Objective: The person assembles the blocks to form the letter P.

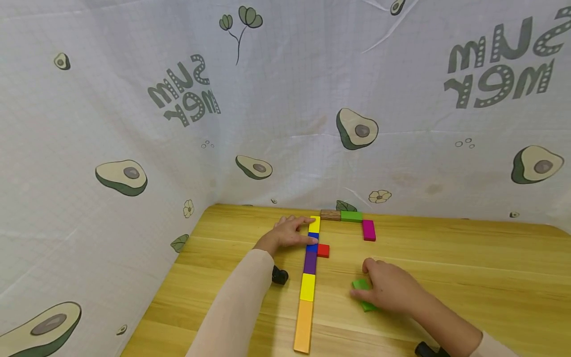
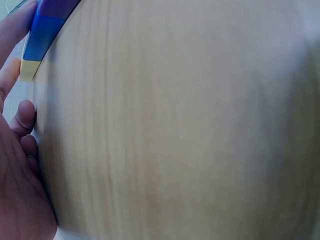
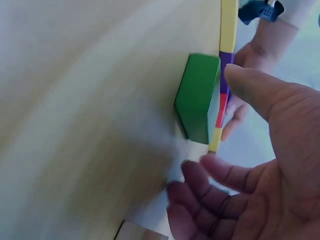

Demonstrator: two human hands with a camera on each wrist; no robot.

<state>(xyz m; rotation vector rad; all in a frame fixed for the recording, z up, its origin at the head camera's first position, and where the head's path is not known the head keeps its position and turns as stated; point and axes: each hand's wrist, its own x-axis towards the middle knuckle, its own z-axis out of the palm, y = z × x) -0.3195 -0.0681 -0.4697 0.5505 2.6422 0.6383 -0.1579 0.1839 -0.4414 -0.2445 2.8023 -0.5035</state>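
A straight row of coloured blocks runs toward me: a yellow block (image 1: 315, 225), a blue block (image 1: 312, 248), a purple block (image 1: 310, 263), another yellow block (image 1: 307, 287) and an orange block (image 1: 304, 327). My left hand (image 1: 285, 235) reaches in from the left, index finger resting on the far yellow block and thumb on the blue one. Touching the row's right side is a red block (image 1: 323, 251). My right hand (image 1: 393, 288) hovers around a green block (image 1: 369, 307). In the right wrist view, space shows between its spread fingers and that green block (image 3: 200, 82).
Beyond the row's far end lie a brown wood-grain block (image 1: 330, 215), a second green block (image 1: 352, 216) and a magenta block (image 1: 369, 230), forming a corner. A white printed cloth (image 1: 294, 109) hangs behind the wooden table (image 1: 468, 277).
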